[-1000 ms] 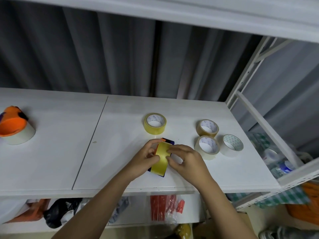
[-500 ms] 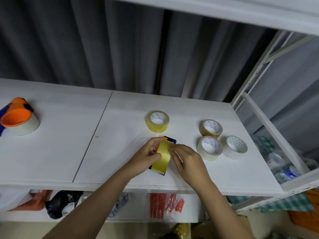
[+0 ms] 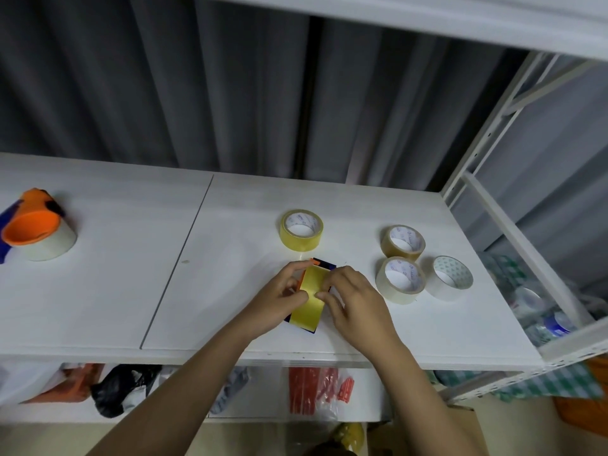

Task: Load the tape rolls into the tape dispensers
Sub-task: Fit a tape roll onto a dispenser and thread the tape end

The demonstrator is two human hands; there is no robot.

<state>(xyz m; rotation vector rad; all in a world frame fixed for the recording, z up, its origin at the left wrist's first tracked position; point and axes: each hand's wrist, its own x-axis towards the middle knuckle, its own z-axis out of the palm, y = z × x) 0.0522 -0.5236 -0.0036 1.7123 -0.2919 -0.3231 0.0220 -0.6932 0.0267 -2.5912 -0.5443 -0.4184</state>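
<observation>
both hands, left hand (image 3: pixel 279 299) and right hand (image 3: pixel 353 299), pinch the yellow tape roll (image 3: pixel 309 299) standing between them in its dispenser (image 3: pixel 324 263).

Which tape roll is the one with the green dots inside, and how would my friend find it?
Look along the white shelf to its right end, where three tape rolls sit in a cluster beside the person's right hand. The green-patterned roll is the rightmost one, nearest the metal frame. Its outside is white, while its two neighbours look tan or yellowish.

You can see blue print inside the cores of the yellow tape roll (image 3: pixel 301 229) and two tan rolls (image 3: pixel 402 242), too small to read.
</observation>
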